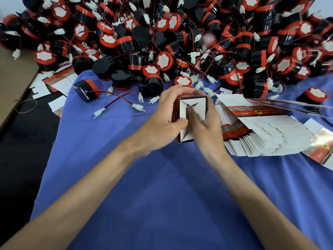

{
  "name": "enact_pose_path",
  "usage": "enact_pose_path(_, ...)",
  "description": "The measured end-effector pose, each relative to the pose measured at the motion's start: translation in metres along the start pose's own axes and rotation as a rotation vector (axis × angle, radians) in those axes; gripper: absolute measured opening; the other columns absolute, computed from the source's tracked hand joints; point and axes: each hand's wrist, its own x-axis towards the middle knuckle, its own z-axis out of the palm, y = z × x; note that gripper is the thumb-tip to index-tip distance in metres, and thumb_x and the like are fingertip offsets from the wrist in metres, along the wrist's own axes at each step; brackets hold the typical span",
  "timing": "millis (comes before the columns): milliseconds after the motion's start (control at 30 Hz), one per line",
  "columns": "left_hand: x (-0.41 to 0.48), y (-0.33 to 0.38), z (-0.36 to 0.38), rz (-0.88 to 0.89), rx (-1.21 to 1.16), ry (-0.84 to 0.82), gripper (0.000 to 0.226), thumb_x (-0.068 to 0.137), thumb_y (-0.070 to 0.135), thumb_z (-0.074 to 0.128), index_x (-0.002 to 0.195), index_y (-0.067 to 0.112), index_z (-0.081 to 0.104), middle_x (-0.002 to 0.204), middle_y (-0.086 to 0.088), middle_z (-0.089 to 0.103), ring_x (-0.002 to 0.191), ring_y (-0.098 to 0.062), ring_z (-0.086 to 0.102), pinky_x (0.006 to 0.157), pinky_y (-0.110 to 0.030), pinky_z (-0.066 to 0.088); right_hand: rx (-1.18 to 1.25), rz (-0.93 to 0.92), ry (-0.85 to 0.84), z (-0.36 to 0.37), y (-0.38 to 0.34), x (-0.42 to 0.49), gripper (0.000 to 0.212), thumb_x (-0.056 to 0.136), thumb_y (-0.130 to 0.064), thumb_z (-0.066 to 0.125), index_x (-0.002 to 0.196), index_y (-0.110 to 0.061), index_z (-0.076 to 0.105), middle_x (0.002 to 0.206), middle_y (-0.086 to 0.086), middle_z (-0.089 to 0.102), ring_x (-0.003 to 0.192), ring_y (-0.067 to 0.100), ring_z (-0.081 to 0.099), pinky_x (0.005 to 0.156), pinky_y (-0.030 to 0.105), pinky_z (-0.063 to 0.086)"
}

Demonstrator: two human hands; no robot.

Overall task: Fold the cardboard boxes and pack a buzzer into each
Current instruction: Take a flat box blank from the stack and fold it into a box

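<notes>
A small cardboard box (195, 107), white inside with red and black outer faces, stands on the blue cloth (162, 186) at the middle of the table. My left hand (165, 114) grips its left side, fingers curled over the far top edge. My right hand (203, 127) holds the near right side, its fingers pressing on the white flaps of the box's upturned end. A huge pile of black and red buzzers (162, 42) with red wires and white plugs fills the far half. One buzzer (86, 90) lies apart at the left.
A fanned stack of flat unfolded boxes (261, 130) lies right of my hands, with loose flat ones (322, 152) beyond it. More flat boxes (59, 82) lie at the left edge, next to a brown cardboard sheet (12, 83) and a rubber band (26, 106).
</notes>
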Motion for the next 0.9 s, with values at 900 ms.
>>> enact_pose_path(900, -0.003, -0.036, -0.006, 0.392, 0.499, 0.685, 0.024, 0.086, 0.024, 0.072, 0.096, 0.015, 0.051, 0.099, -0.003, 0.044, 0.086, -0.006, 0.045, 0.071, -0.013, 0.043, 0.318, 0.165, -0.234, -0.01, -0.011, -0.001, 0.068, 0.075, -0.011, 0.068, 0.136, -0.029, 0.046, 0.106, -0.006, 0.065, 0.111, 0.02, 0.061, 0.085, 0.034, 0.052)
